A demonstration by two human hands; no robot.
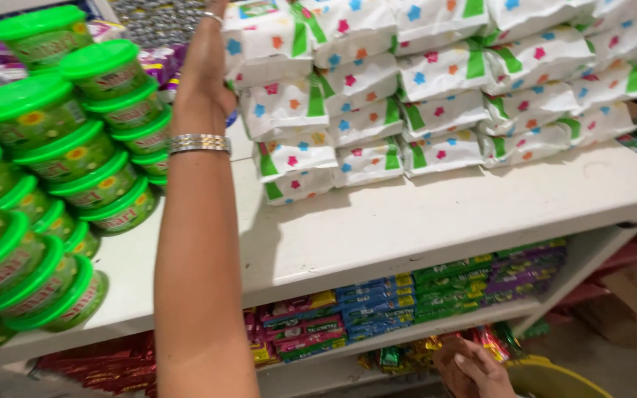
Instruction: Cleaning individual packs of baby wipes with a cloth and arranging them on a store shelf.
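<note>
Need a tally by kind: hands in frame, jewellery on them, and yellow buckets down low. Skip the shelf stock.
Hands: 2 (left hand raised at the white packets, right hand low at the bottom edge)
Bracelet: 1, on the left wrist
Ring: 1, on a left finger
Yellow bucket: 1
Total: 5

White packets (436, 81) with coloured stars and green bands; green-lidded tubs (53, 147); white shelf (407, 221)
</note>
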